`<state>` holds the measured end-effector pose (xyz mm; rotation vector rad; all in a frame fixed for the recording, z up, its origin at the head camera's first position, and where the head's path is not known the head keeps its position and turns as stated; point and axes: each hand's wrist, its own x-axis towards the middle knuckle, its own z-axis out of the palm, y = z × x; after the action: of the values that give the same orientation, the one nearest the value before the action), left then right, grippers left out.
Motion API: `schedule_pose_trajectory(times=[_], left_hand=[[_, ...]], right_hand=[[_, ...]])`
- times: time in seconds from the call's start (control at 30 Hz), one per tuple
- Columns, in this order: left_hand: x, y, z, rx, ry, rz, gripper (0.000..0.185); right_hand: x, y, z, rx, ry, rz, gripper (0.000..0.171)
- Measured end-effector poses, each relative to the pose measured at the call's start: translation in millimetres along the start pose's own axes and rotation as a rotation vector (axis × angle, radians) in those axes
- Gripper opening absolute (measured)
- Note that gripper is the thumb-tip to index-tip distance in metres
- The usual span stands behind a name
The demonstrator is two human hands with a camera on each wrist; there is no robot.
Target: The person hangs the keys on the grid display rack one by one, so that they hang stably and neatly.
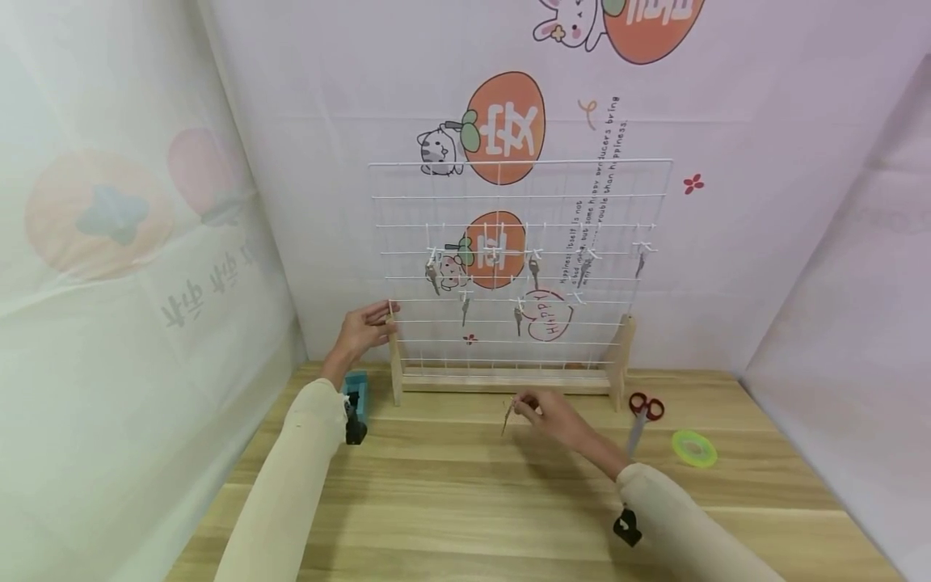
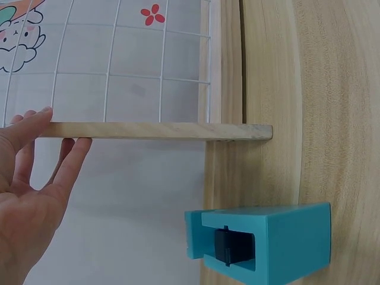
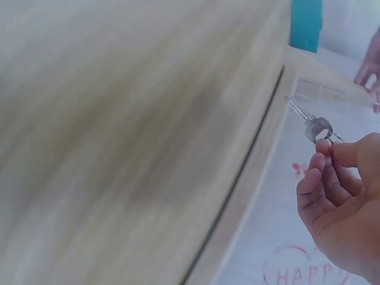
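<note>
A white wire grid rack [image 1: 509, 341] in a wooden stand stands at the back of the table. My left hand [image 1: 361, 330] grips the upper end of the stand's left wooden post [image 2: 160, 130], thumb on one side and fingers on the other. In front of the stand's base, my right hand [image 1: 549, 416] pinches a small metal key [image 3: 317, 127] by its ring, the blade pointing away from the fingers. Several keys hang on the grid, among them one at the left [image 1: 432, 277] and one lower in the middle [image 1: 519, 321], each beside a white tie.
Beside the left post sits a teal tape dispenser [image 2: 297, 243]. Red-handled scissors [image 1: 638, 420] lie right of the stand, with a yellow-green ring-shaped roll [image 1: 694, 448] farther right. A printed cloth [image 1: 327, 202] hangs behind the rack and along both sides.
</note>
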<state>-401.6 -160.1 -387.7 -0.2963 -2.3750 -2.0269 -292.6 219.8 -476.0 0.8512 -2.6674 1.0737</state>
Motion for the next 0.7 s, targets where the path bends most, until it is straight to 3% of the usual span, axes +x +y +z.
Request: schedule_pose_trajectory(times=[0.27,0.7], left_hand=[[3.1,-2.7,-1.3,-0.002,0.005,-0.008,0.054],[2.2,-2.0,-0.4,0.005,0.008,-0.021,0.054]], right_hand=[[5.5,-4.4,-39.0,-0.042,0.103,-0.048,0.01],[9.8,-9.9,-107.1,-0.066,0.204,-0.048,0.013]])
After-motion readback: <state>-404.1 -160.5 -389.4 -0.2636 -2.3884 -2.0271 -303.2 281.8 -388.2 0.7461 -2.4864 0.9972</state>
